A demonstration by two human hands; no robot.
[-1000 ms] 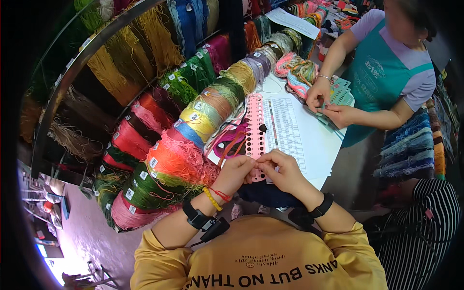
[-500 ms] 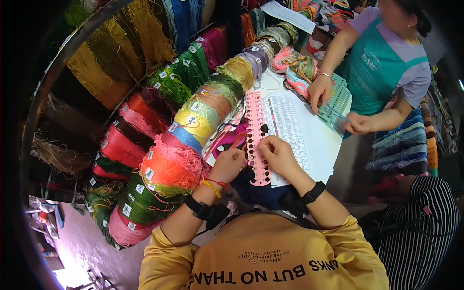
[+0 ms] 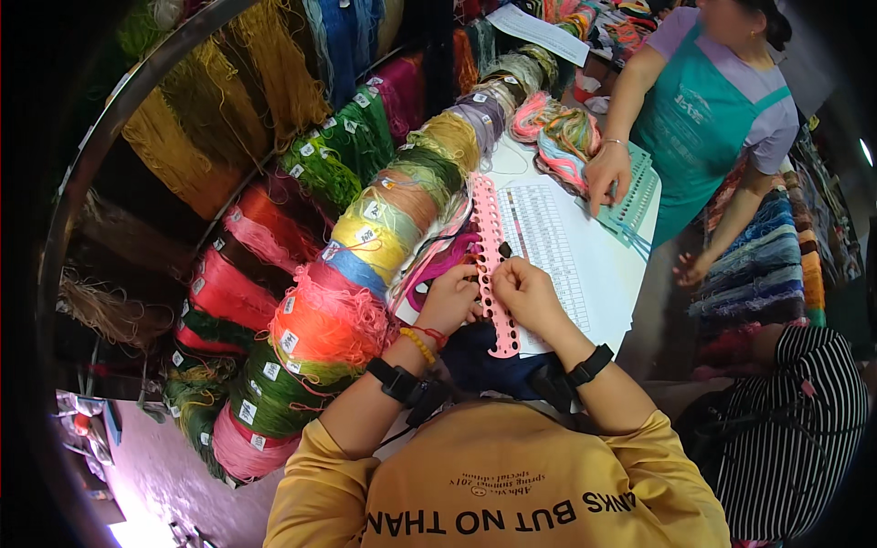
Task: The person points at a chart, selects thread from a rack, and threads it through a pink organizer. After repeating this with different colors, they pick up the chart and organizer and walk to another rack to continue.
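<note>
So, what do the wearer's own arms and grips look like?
Left sleeve and right sleeve: yellow, roughly elbow-length. Left grip and right grip: ungloved. Black strap on each forearm, with dark boxy unit. Left wrist adds yellow beads, red cord.

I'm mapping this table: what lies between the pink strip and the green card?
The head view shows a printed sheet between the pink strip and the green card, with white surface nearer the card.
</note>
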